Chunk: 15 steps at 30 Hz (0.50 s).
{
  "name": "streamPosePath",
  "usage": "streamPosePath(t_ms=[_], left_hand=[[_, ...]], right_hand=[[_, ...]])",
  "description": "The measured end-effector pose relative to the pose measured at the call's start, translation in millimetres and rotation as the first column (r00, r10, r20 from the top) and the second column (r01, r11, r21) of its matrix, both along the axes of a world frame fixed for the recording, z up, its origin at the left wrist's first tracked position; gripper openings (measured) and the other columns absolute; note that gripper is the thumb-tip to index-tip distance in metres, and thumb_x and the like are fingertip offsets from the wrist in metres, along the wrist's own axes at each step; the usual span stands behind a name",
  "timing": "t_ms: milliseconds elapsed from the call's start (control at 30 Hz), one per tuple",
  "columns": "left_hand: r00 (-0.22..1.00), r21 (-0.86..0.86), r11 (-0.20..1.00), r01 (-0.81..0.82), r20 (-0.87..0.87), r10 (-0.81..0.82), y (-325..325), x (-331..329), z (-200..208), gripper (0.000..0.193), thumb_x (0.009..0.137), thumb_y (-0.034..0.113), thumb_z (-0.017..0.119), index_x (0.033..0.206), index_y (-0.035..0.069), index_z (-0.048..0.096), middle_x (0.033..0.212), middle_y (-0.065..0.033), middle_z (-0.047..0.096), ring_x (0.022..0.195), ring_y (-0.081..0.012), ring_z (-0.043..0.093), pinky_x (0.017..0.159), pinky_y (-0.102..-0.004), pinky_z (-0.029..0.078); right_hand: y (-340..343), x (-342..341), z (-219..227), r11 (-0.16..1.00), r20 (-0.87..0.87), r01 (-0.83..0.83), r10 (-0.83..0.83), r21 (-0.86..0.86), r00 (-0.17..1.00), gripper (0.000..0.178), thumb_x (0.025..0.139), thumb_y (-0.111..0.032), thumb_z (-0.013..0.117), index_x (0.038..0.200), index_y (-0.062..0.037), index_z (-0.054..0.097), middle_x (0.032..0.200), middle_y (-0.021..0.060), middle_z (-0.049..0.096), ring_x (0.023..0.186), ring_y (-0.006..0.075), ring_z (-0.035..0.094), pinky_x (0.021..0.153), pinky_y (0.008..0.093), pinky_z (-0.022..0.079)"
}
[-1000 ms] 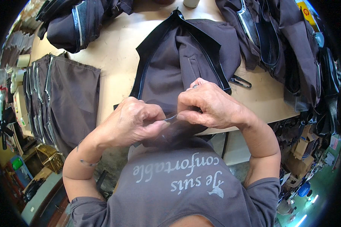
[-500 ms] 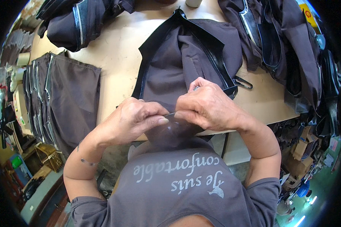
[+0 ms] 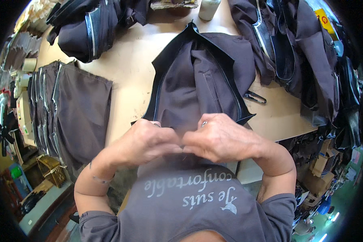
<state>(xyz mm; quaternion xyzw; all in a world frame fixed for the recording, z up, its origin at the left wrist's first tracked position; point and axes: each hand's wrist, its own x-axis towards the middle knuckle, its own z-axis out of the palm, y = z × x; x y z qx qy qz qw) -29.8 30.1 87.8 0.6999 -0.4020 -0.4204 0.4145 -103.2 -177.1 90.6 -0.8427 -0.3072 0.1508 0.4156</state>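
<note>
A dark brown fabric piece with shiny black trim (image 3: pixel 160 86) lies on the table in front of me, its trim rising to a point at the far end. A stitched slit shows on its middle. Over its near end, close to my shirt, my left hand (image 3: pixel 149 139) and my right hand (image 3: pixel 220 139) meet with fingers closed in a pinch. The fingertips nearly touch and are slightly smeared. Whatever they grip is hidden. Right of the piece lies a black looped tool (image 3: pixel 255 97), partly under the trim.
Several stacked brown fabric panels (image 3: pixel 82 113) hang over the table's left edge. Brown and black sewn pieces lie in heaps at the far left (image 3: pixel 74 42) and right (image 3: pixel 310 52). A pale cone-shaped spool (image 3: pixel 208 9) stands at the back of the tabletop (image 3: pixel 125 64).
Both hands have come lower in the view, toward my body, and their fingertips have drawn together. The thin dark strip that showed between them is no longer visible. The view has tilted slightly.
</note>
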Motion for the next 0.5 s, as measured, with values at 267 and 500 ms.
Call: streamPosePath(t_ms=[267, 500], left_hand=[[0.874, 0.038, 0.878, -0.476, -0.093, 0.478, 7, 42, -95, 0.046, 0.078, 0.019, 0.068, 0.116, 0.0, 0.054, 0.136, -0.0118, 0.035, 0.092, -0.0182, 0.056, 0.084, -0.0298, 0.045], [0.831, -0.217, 0.838, -0.501, 0.148, 0.536, -17, 41, -48, 0.068, 0.067, -0.014, 0.046, 0.132, 0.002, 0.037, 0.126, -0.0091, 0.047, 0.113, -0.0201, 0.046, 0.1, -0.0311, 0.033]], right_hand=[[34, -23, 22, 0.936, 0.146, -0.292, 0.266, 0.197, 0.953, 0.014, 0.075, -0.014, 0.052, 0.074, -0.0013, 0.046, 0.054, 0.0097, 0.053, 0.051, 0.0267, 0.056, 0.066, 0.0335, 0.04], [57, -8, 24, 0.967, 0.348, -0.252, 0.23, 0.019, 0.909, 0.013, 0.073, -0.014, 0.052, 0.073, -0.0015, 0.052, 0.051, 0.0112, 0.054, 0.051, 0.026, 0.058, 0.058, 0.0374, 0.042]])
